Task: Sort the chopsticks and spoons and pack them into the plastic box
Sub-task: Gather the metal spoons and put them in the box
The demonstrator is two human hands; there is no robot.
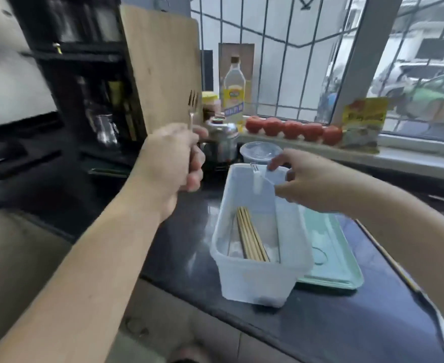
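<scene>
On a dark kitchen bench beside the window, I hold a small metal fork [191, 107] upright in my left hand [175, 158], its grip curled tight round the handle, while my right hand [311, 183] pinches a clear plastic fork [258, 179] over the far end of the plastic box [257, 279]. Best, I judge, to lower it lengthwise beside the chopsticks [251, 238], already bundled on the box floor. A green lid [331, 260] lies just beside the box.
</scene>
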